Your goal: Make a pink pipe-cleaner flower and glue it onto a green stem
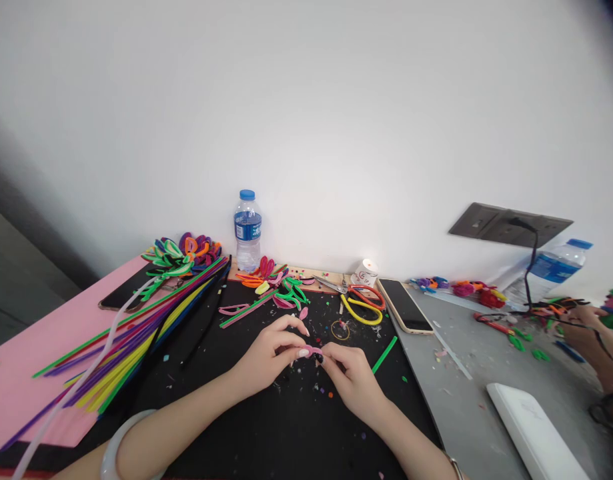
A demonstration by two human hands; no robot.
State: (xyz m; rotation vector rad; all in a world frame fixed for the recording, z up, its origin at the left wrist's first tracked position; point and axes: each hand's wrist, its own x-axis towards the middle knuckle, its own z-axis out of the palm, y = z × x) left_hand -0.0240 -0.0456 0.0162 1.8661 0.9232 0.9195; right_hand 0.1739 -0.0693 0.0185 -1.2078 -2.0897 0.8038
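Observation:
Between my two hands, low over the black mat (286, 433), is a short piece of pink pipe cleaner (313, 350). My left hand (273, 350) pinches its left end between thumb and finger. At the other end, my right hand (350, 377) grips it with closed fingertips, which partly cover it. A small dark bit shows by the right fingertips; I cannot make out what it is. Just beyond my hands lie a loose pink loop (304, 313) and a wire ring (340, 330). A green pipe cleaner piece (385, 355) rests right of my right hand.
Long coloured pipe cleaners (136, 340) and a looped bundle (181, 257) lie left. Scissors (361, 310), a paper roll (366, 272), a phone (405, 305) and a water bottle (247, 230) stand or lie toward the wall. A white power bank (533, 430) and another person's hand (589, 337) are right.

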